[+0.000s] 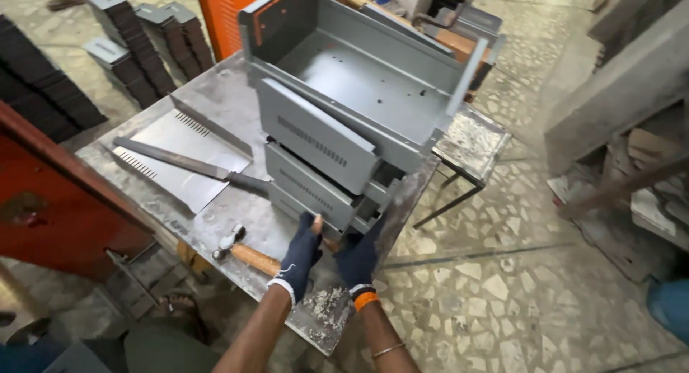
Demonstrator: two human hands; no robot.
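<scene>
Workshop with a speckled stone floor (502, 272), and in the middle a scuffed metal table (215, 222) with worn paint at the near corner. Closest in, both hands wear dark gloves and sit side by side at the table's near edge. The left hand (300, 258) lies flat-ish with fingers pointing up toward the bottom of the stack, fingertips right at the lowest tray, resting over the wooden handle of a hammer (240, 251) that lies on the table just left of it. The right hand (357, 262) has an orange cuff at the wrist and its fingers reach up under the near corner of that same lowest tray; can't really tell whether it's gripping or just pressing. So the stack of grey sheet-metal trays (323, 158) sits directly beyond both hands, touching the fingertips, piled a bit crooked with the top one (359, 72) open and tilted. Left of the stack a long flat file (186, 161) rests across a bent vented metal panel (179, 150). Further back, dark stacks of parts (136, 50) on the floor and an orange cabinet (222, 14).
</scene>
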